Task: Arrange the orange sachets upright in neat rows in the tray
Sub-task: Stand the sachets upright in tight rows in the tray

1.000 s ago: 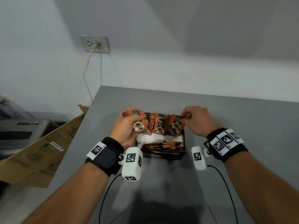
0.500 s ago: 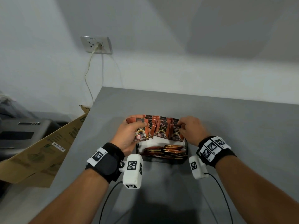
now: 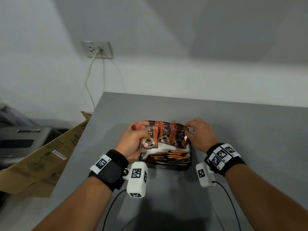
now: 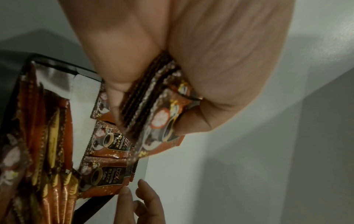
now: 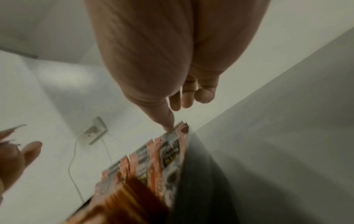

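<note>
A black tray [image 3: 166, 167] with a white lining sits mid-table. Several orange sachets [image 3: 167, 135] stand upright in a row along its far side, and more sachets [image 3: 168, 157] lie flat near its front. My left hand [image 3: 131, 142] grips a stack of sachets [image 3: 149, 139] at the tray's left far corner; the left wrist view shows the stack [image 4: 159, 121] squeezed between thumb and fingers. My right hand [image 3: 199, 134] is at the row's right end, and its thumb tip [image 5: 168, 126] touches the top edge of the rightmost upright sachet [image 5: 172, 153]. Its other fingers hang free.
The grey table [image 3: 233, 130] meets a white wall behind. A wall socket [image 3: 97, 50] with a cable is at upper left. A cardboard box [image 3: 41, 160] leans against the table's left edge beside a dark printer [image 3: 18, 139]. Wrist camera cables trail toward me.
Both hands have come down and closer together over the tray's far side. The upright row has settled lower into the tray. The left hand keeps hold of its stack.
</note>
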Tool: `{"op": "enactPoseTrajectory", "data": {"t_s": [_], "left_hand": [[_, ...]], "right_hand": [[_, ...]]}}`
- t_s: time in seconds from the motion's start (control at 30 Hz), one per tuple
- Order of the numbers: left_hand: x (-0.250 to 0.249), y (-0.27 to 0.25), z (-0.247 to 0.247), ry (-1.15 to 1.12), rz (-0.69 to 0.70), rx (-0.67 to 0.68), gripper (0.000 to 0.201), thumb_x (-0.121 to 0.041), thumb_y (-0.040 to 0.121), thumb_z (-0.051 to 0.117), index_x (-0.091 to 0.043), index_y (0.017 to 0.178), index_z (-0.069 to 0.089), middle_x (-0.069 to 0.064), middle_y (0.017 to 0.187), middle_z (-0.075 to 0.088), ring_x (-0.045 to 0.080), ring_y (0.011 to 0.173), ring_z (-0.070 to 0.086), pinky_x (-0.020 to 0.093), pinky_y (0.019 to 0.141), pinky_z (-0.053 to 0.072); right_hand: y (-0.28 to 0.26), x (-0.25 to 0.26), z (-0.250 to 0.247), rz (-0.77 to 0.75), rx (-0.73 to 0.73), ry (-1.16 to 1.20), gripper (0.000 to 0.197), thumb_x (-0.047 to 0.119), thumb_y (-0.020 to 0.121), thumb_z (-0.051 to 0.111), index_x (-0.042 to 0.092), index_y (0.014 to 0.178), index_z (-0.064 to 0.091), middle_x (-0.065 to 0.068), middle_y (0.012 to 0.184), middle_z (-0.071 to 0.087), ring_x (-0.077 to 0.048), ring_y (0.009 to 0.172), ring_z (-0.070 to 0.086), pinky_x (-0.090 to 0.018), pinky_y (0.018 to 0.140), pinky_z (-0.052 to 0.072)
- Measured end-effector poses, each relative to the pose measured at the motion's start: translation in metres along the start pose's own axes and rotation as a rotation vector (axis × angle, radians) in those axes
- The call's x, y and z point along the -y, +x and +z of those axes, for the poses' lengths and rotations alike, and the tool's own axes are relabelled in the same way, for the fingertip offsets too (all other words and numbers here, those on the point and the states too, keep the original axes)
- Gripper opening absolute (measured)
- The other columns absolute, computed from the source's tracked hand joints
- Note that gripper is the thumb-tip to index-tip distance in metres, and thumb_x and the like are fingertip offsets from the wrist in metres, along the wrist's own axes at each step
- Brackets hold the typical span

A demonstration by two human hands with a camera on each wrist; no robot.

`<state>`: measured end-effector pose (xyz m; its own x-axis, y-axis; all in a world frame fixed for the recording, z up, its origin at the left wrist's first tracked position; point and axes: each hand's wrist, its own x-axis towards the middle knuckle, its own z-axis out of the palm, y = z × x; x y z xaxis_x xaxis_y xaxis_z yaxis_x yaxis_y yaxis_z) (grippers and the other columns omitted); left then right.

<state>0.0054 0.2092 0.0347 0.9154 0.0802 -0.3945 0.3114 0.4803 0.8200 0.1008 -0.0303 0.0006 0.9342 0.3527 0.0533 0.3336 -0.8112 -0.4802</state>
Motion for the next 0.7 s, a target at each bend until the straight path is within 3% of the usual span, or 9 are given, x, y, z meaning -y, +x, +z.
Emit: {"op": "enactPoseTrajectory", "data": {"t_s": [0.07,0.13,0.2,0.27,0.37,0.5,0.57,0.7], "left_hand": [[0.000,0.000,0.002,0.035,0.015,0.037,0.049,0.024,0.077,0.053,-0.004,0.117,0.058,0.021,0.096,0.072,0.034,0.078,0.072,0.041,0.068,0.059],[-0.001,0.000,0.007,0.090,0.034,0.075,0.050,0.026,0.075,0.058,-0.007,0.114,0.059,0.020,0.096,0.072,0.033,0.080,0.072,0.042,0.072,0.058],[-0.001,0.001,0.017,0.125,0.064,0.086,0.053,0.026,0.069,0.064,-0.008,0.109,0.060,0.017,0.092,0.070,0.029,0.077,0.070,0.040,0.070,0.058],[0.000,0.002,0.027,0.135,0.092,0.089,0.059,0.021,0.057,0.070,-0.007,0.108,0.059,0.016,0.089,0.068,0.027,0.075,0.067,0.040,0.072,0.057],[-0.003,0.001,0.030,0.132,0.105,0.052,0.065,0.014,0.056,0.076,-0.006,0.115,0.056,0.016,0.090,0.067,0.026,0.075,0.067,0.040,0.072,0.056],[-0.009,0.006,0.006,0.040,0.109,-0.142,0.046,0.007,0.081,0.071,-0.006,0.121,0.053,0.020,0.102,0.067,0.028,0.077,0.066,0.041,0.071,0.056],[-0.011,0.008,-0.005,-0.018,0.098,-0.196,0.049,0.008,0.081,0.066,-0.003,0.125,0.050,0.023,0.102,0.067,0.028,0.074,0.067,0.039,0.064,0.056],[-0.010,0.006,-0.014,0.007,0.082,-0.197,0.037,0.012,0.085,0.058,-0.005,0.117,0.052,0.012,0.082,0.067,0.023,0.063,0.067,0.033,0.054,0.055]], "right_hand": [[-0.002,0.007,-0.011,0.010,-0.055,0.047,0.022,0.022,0.092,0.067,0.020,0.114,0.069,0.008,0.103,0.055,-0.007,0.087,0.050,-0.029,0.085,0.050],[-0.005,0.025,-0.026,-0.004,-0.059,0.159,0.022,0.024,0.091,0.068,0.023,0.113,0.070,0.012,0.100,0.060,-0.003,0.084,0.054,-0.019,0.077,0.047],[-0.010,0.051,-0.041,-0.028,0.065,0.363,0.022,0.024,0.091,0.068,0.025,0.112,0.071,0.014,0.099,0.066,-0.001,0.089,0.061,-0.014,0.075,0.045],[-0.012,0.072,-0.049,-0.086,0.189,0.472,0.022,0.020,0.089,0.070,0.027,0.109,0.073,0.012,0.095,0.072,-0.004,0.088,0.067,-0.016,0.077,0.051],[-0.006,0.082,-0.051,-0.127,0.160,0.418,0.019,0.013,0.085,0.072,0.031,0.090,0.075,0.009,0.083,0.074,-0.009,0.077,0.070,-0.022,0.070,0.054],[0.013,0.072,-0.047,0.011,0.047,0.314,0.016,0.011,0.088,0.069,0.027,0.085,0.071,0.011,0.077,0.074,0.002,0.075,0.067,-0.014,0.069,0.049],[0.021,0.065,-0.035,0.077,0.108,0.261,0.017,0.009,0.089,0.067,0.026,0.086,0.068,0.009,0.073,0.075,-0.001,0.075,0.070,-0.014,0.066,0.051],[0.027,0.059,-0.006,0.093,0.253,0.133,0.020,0.004,0.090,0.062,0.023,0.090,0.067,0.002,0.077,0.076,-0.010,0.065,0.070,-0.018,0.050,0.052]]}}
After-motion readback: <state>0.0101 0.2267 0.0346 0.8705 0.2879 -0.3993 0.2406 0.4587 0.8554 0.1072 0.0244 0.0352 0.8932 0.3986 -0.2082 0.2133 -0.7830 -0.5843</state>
